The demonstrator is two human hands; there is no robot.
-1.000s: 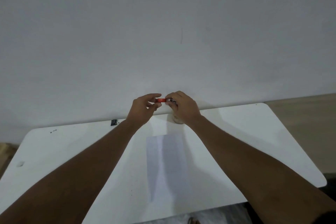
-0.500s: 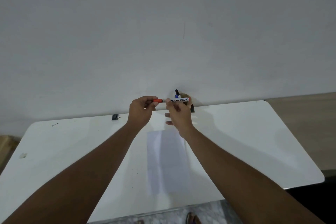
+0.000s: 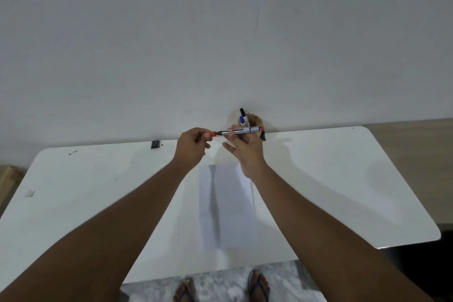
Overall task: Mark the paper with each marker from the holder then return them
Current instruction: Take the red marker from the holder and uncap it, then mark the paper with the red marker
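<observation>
I hold a red marker (image 3: 242, 130) level above the table's far edge. My right hand (image 3: 245, 148) pinches its white barrel. My left hand (image 3: 193, 143) grips the red cap (image 3: 210, 133), which sits slightly off the barrel so the dark tip shows between them. Behind the marker stands the holder (image 3: 255, 119), mostly hidden, with a black marker (image 3: 242, 112) and a blue marker (image 3: 242, 120) sticking up from it. A white sheet of paper (image 3: 226, 206) lies flat on the table below my hands.
The white table (image 3: 343, 179) meets a plain wall at its far edge. A small black clip (image 3: 155, 144) sits at that edge to the left, another dark piece (image 3: 262, 136) right of my hand. Dark specks (image 3: 73, 153) mark the far left corner. My sandalled feet (image 3: 220, 287) show below.
My hands have pulled apart: the left drew the red cap off leftward, exposing the tip. The right hand slid along the barrel, uncovering the holder and its markers.
</observation>
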